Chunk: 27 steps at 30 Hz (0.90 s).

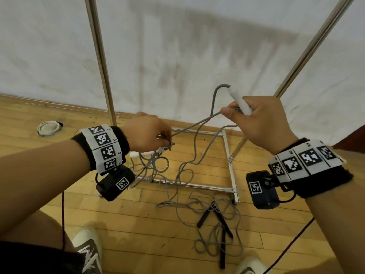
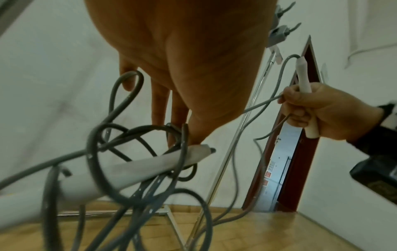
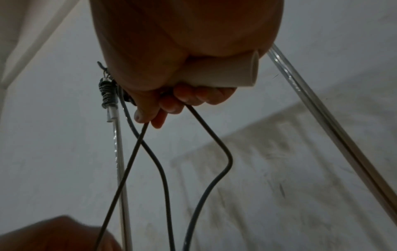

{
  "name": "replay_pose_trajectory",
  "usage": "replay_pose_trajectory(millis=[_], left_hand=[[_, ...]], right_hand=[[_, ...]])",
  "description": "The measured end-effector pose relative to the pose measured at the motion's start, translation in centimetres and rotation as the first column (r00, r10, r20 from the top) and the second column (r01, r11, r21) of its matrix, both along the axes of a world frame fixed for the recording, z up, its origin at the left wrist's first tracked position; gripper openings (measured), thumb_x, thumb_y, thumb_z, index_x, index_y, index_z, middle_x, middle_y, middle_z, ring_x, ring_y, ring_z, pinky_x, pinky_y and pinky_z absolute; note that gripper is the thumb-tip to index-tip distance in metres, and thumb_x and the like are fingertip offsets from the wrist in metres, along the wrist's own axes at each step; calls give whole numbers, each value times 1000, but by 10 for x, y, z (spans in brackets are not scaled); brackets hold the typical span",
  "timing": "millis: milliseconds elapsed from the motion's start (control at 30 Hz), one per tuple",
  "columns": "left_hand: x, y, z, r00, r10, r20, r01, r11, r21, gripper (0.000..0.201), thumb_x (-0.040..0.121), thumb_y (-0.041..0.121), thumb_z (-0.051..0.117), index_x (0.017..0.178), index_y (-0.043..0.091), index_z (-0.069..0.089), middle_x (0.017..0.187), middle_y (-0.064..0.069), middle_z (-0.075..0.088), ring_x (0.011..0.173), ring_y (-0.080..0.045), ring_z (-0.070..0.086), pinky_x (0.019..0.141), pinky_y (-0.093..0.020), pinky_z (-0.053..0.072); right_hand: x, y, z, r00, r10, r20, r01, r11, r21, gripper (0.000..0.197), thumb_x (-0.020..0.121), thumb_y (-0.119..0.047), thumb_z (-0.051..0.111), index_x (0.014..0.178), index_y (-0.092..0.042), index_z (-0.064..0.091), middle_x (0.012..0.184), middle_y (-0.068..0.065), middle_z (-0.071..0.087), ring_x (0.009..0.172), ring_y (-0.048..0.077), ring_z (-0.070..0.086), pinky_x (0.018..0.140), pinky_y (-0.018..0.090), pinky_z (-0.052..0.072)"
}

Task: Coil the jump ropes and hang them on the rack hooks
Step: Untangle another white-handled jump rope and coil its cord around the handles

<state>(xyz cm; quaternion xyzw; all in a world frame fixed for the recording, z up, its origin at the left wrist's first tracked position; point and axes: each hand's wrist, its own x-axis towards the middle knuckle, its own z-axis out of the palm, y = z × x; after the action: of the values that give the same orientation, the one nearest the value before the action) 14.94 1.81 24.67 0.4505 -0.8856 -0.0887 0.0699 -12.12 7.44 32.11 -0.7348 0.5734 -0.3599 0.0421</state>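
- The right hand [image 1: 262, 123] has its fingers [image 3: 189, 96] curled round a smooth white cylindrical plastic handle [image 1: 240, 100], pinching the thin grey rubbery cord [image 1: 195, 127] against it.
- The left hand [image 1: 146, 133] has its fingers [image 2: 160, 101] pinched together on tangled loops of that same cord, held above the floor; the second white handle [image 2: 133, 171] hangs beneath among the loops.
- A taut stretch of cord runs between both hands.
- A second grey rope with slim matte black handles [image 1: 219, 220] lies sprawled on the varnished wooden plank floor [image 1: 138, 224], near the shiny metal tube rack frame [image 1: 230, 161].
- A small coil of white rope [image 1: 48, 128] lies by the wall.
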Motion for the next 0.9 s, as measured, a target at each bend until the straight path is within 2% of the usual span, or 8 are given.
replay_pose_trajectory(millis=[100,167,267,367,433,600,733,900], left_hand=[[3,-3,-1,999,21,39,-19,999,-32,12,92,39,60,96,35,71,96,16,69,101,-11,60,104,-39,29],[5,-6,-2,999,43,8,-42,999,-19,16,96,38,56,99,33,71,99,13,71,99,-14,62,106,-40,32],[3,-6,0,997,42,-58,-39,998,58,20,102,36,48,99,30,66,92,10,69,88,-16,63,88,-37,45],[-2,-1,-1,997,11,-74,0,990,139,19,104,31,40,91,31,55,89,9,62,82,-16,58,68,-30,43],[-9,3,2,995,-27,-99,43,985,166,22,104,27,38,87,29,51,84,7,60,76,-15,54,65,-27,41],[-24,17,20,964,-99,-246,146,973,181,23,105,26,40,88,22,54,74,11,54,66,-6,49,62,-25,38],[-23,22,29,957,-136,-255,192,959,209,24,103,36,40,83,30,52,72,8,56,61,-6,50,59,-24,40],[-17,22,27,964,-152,-220,192,966,171,28,94,52,48,86,26,57,78,6,62,69,-15,58,65,-37,50]], right_hand=[[-11,-2,1,998,-68,0,68,998,4,17,85,-48,69,71,-40,64,60,-7,64,57,18,60,55,37,50],[-21,-5,-2,995,-94,15,93,995,45,21,85,-47,69,67,-36,66,60,-2,65,58,21,61,58,39,51],[-35,-9,-8,993,-110,-31,114,976,186,21,87,-43,66,73,-30,71,67,-1,70,60,15,63,62,35,52],[-34,-8,-16,982,-86,-167,122,969,214,9,87,-35,68,94,-32,73,94,-2,70,82,15,61,73,33,48],[-24,-7,-22,979,-28,-204,70,977,199,24,85,-31,70,109,-31,71,101,-3,65,90,16,57,76,33,45],[25,4,-37,978,191,-87,-157,941,300,23,90,-35,66,108,-21,70,96,-1,65,87,15,58,75,30,44],[34,3,-40,982,181,-56,-154,934,324,25,94,-34,62,78,-15,65,64,-3,58,58,11,51,55,30,35],[39,4,-28,972,193,-135,-148,946,289,33,92,-42,60,80,-12,65,68,1,63,66,18,58,62,39,46]])
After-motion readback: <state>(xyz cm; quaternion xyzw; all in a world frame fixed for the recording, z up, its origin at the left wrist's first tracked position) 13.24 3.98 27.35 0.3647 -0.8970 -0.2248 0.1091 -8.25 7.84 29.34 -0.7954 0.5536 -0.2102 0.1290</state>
